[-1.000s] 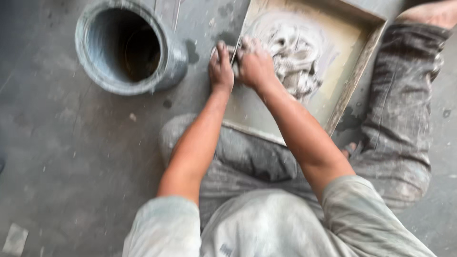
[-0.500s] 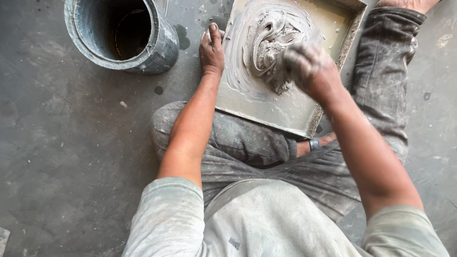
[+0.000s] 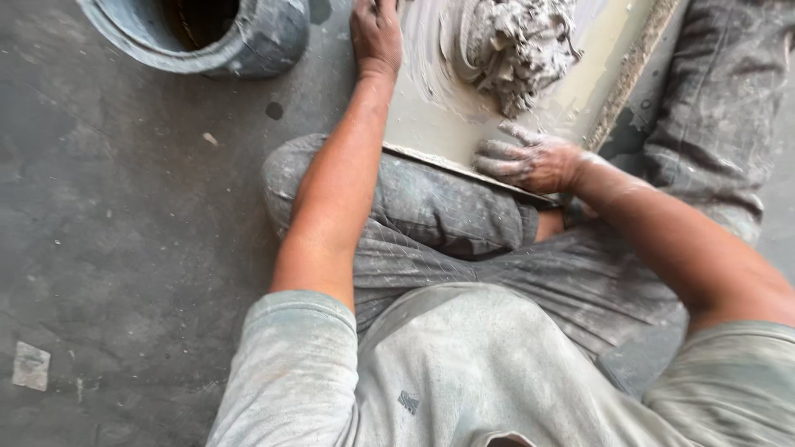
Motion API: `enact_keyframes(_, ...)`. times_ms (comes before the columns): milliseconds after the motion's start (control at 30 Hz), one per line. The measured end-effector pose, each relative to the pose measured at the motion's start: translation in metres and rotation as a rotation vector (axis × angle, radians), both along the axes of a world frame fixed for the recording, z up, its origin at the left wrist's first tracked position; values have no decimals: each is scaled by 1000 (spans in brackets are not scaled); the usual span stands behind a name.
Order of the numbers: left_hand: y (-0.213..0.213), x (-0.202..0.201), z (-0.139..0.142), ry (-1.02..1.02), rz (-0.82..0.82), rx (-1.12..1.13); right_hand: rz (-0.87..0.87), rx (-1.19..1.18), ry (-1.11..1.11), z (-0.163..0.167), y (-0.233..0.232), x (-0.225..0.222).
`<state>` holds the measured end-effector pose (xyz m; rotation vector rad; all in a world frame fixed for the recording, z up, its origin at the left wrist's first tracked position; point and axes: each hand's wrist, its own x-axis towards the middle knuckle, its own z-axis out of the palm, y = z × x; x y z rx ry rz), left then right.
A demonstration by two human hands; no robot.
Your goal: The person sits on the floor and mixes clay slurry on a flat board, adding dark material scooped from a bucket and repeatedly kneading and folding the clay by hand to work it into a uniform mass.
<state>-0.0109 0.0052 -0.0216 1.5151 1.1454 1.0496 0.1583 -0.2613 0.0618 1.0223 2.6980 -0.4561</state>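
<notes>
A shallow square tray (image 3: 431, 132) smeared with wet grey paste rests against my folded knee. A lump of grey clay-like paste (image 3: 517, 45) lies in its middle. My left hand (image 3: 375, 35) lies flat on the tray's left edge, fingers together and pointing away. My right hand (image 3: 530, 159), coated in grey paste, rests with spread fingers on the tray's near edge, just below the lump. Neither hand holds anything.
A round grey bucket (image 3: 248, 45) stands on the concrete floor at the upper left, close to the tray. My legs in dusty grey trousers (image 3: 447, 207) lie under and to the right of the tray. A small pale scrap (image 3: 31, 366) lies at the lower left.
My right hand left the paste lump, lifted, and came down on the tray's near edge. My left hand stayed on the left edge. The view has shifted closer and downward.
</notes>
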Motion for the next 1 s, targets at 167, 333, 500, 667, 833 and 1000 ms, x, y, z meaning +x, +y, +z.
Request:
enact_keyframes(167,-1,-3,8,-95,-29,-137,-79,280,508,-25,61,-47)
enact_keyframes(333,2,-2,8,-238,-42,-347,-530,339,93,-39,136,-71)
enact_keyframes(500,1,-2,8,-175,-26,-323,-883,621,-420,-14,231,-46)
enact_keyframes(667,-5,-5,11,-24,-57,-247,-895,-12,-1034,28,268,18)
enact_keyframes(833,-4,-3,6,119,-18,-138,-1397,-734,-456,46,207,103)
enact_keyframes(1000,-4,2,-2,1,-40,-196,-1803,-1025,303,35,83,83)
